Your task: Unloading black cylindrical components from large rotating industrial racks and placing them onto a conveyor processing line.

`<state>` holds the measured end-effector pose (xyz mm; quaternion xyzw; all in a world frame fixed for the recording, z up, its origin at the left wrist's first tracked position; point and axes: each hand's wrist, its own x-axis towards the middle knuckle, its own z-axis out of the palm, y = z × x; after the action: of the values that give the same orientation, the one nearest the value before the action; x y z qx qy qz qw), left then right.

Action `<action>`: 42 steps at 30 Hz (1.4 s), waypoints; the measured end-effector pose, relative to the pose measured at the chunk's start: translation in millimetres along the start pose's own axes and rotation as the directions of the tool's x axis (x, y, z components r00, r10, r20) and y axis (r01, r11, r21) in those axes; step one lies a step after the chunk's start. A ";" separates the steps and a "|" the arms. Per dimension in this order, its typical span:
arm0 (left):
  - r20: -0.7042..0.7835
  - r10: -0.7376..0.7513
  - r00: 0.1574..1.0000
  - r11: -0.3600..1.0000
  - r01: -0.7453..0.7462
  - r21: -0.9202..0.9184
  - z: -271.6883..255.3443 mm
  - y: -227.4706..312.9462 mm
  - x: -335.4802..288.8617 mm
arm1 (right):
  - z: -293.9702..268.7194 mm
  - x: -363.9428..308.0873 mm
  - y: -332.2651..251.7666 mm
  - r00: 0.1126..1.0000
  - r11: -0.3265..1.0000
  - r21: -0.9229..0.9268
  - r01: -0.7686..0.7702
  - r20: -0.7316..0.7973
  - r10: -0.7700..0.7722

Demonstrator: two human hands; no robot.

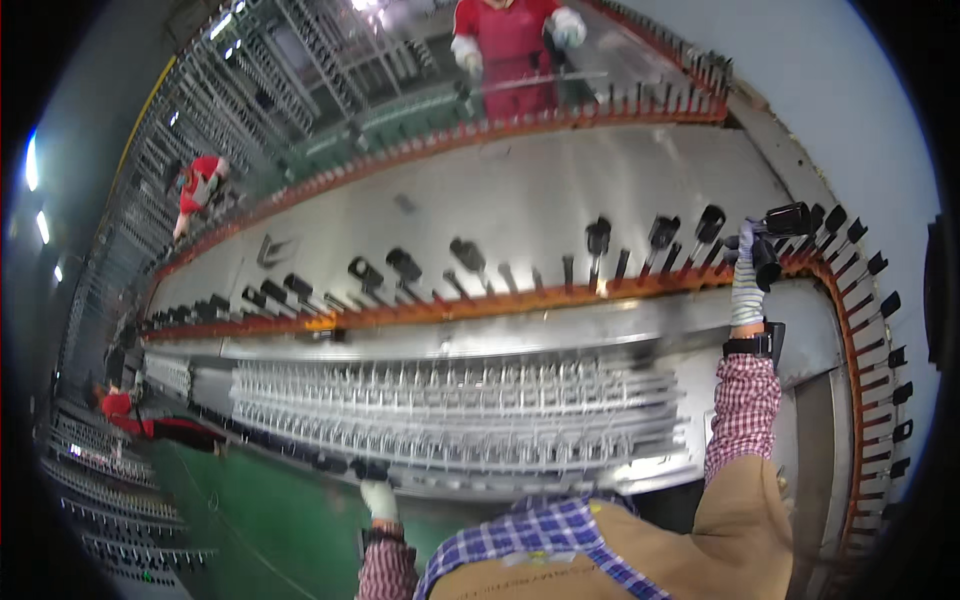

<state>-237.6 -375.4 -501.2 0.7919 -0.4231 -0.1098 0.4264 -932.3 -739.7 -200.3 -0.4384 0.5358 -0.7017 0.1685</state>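
Note:
My right hand, in a striped glove, reaches far out to the right bend of the orange conveyor rail. Its fingers are closed round a black cup-shaped part, and a second black cup-shaped part lies against the fingertips; whether that one is also held I cannot tell. Low on the left, my left hand, in a pale glove, is closed on a small dark part at the near edge of a rack of metal holders. Its fingers are partly hidden.
Upright pegs, many carrying black parts, line the rail, which curves down the right side. Beyond it lies a metal table. A co-worker in red stands across it; others in red work at left. Green floor shows lower left.

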 end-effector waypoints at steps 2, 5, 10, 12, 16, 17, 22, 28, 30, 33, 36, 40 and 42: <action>0.322 0.186 0.928 0.865 -0.310 0.394 10.5 94.8 13.6 | 3.7 -69.4 -32.7 0.963 0.992 -0.006 -0.124 0.240 0.122; 0.221 -0.168 0.961 0.893 0.053 0.447 4.9 148.4 16.6 | 26.0 -194.9 -75.8 0.812 0.923 0.045 -0.382 0.494 0.312; 0.462 -0.042 0.886 0.721 -0.293 0.628 3.0 97.1 17.0 | 67.6 -377.4 -140.5 0.038 0.752 -0.250 -0.610 0.939 0.342; 0.431 -0.144 0.891 0.821 -0.136 0.555 6.6 149.3 11.8 | 81.5 -426.7 -124.7 0.188 0.560 -0.038 -0.828 0.921 0.341; 0.420 -0.226 0.879 0.942 0.087 0.325 -5.0 155.3 -1.5 | 94.5 -484.4 -121.5 0.112 0.072 0.087 -0.994 0.855 0.507; 0.415 -0.174 0.893 0.950 0.042 0.310 -8.2 158.9 -1.4 | 97.0 -494.6 -114.1 0.078 0.022 0.084 -0.996 0.758 0.647; 0.475 -0.137 0.869 0.973 0.029 0.227 -11.4 160.9 4.4 | 101.3 -490.7 -123.5 0.588 0.967 -0.127 -0.221 0.773 0.236; 0.441 -0.049 0.896 0.978 -0.047 0.203 -8.2 167.3 8.3 | 70.6 -487.7 -112.9 0.492 0.955 -0.195 -0.223 0.823 0.283; 0.437 -0.050 0.898 0.970 -0.060 0.235 1.6 144.2 9.6 | 48.2 -468.7 -113.9 0.334 0.397 0.109 -0.911 0.758 0.561; 0.385 -0.017 0.923 0.997 -0.013 0.074 8.3 161.5 3.0 | 43.3 -433.1 -116.6 0.252 0.685 -0.699 -0.204 0.639 0.727; 0.196 0.068 0.978 0.994 -0.084 0.077 22.9 132.8 -0.1 | 38.5 -460.5 -68.7 0.491 0.770 -0.597 0.228 0.753 0.438; 0.168 -0.007 0.986 0.975 0.044 -0.219 -1.1 187.3 -34.3 | 23.3 -464.4 -32.9 0.198 0.828 -0.240 0.507 0.967 0.159; 0.023 0.068 0.997 0.964 -0.060 -0.260 -2.3 181.9 -48.5 | -5.6 -433.9 -111.9 0.079 0.953 -0.297 0.059 0.953 0.292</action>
<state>-371.1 -387.6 -369.2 0.7135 -0.4371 -0.1627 0.5229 -668.1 -388.6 -288.5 -0.7685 0.4003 -0.1284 0.4823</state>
